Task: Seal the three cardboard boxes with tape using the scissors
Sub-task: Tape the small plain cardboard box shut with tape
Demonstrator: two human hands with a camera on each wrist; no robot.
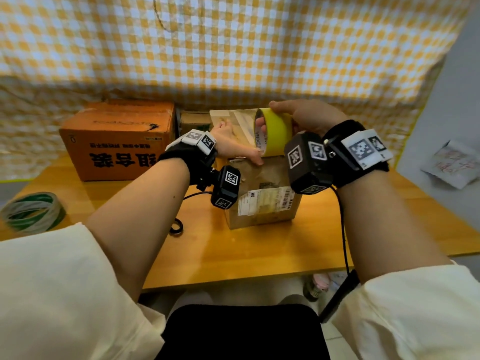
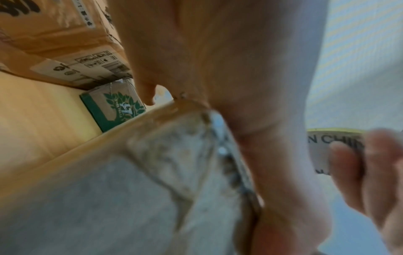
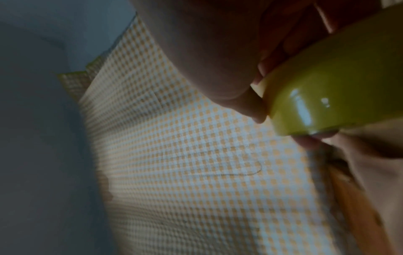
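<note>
Yellow-green tape roll (image 1: 275, 132) is held up over the top of the small brown box (image 1: 262, 201), gripped by the right hand (image 1: 304, 118): thumb lies across the outer rim on the far side, fingers (image 2: 346, 165) are hooked through the core, seen from the left wrist view against the white inner liner with printed letters. Right wrist view shows the glossy roll (image 3: 331, 89) close up with the thumb tip touching its edge. A clear strip of tape (image 1: 244, 126) runs from the roll back across the box top. Left hand (image 1: 231, 144) lies flat on the box top, fingers straight and close together, pressing along the near top edge next to the roll; left wrist view is blurred but shows the palm (image 2: 218, 69) down on the taped cardboard. Small brown box stands mid-table on the wooden table (image 1: 246, 250), shipping label (image 1: 265, 201) on its near side. Orange box (image 1: 119, 141) sits at the back left, well apart from the hands. A third box with green leaf print (image 2: 117, 107) sits between the orange one and the brown one, against the backdrop. Black loop (image 1: 176, 226), possibly scissor handles, pokes out from under the left forearm; cannot tell for sure. Green-and-white tape roll (image 1: 31, 211) lies at the table's left edge. Yellow checked cloth (image 1: 233, 48) hangs behind.
</note>
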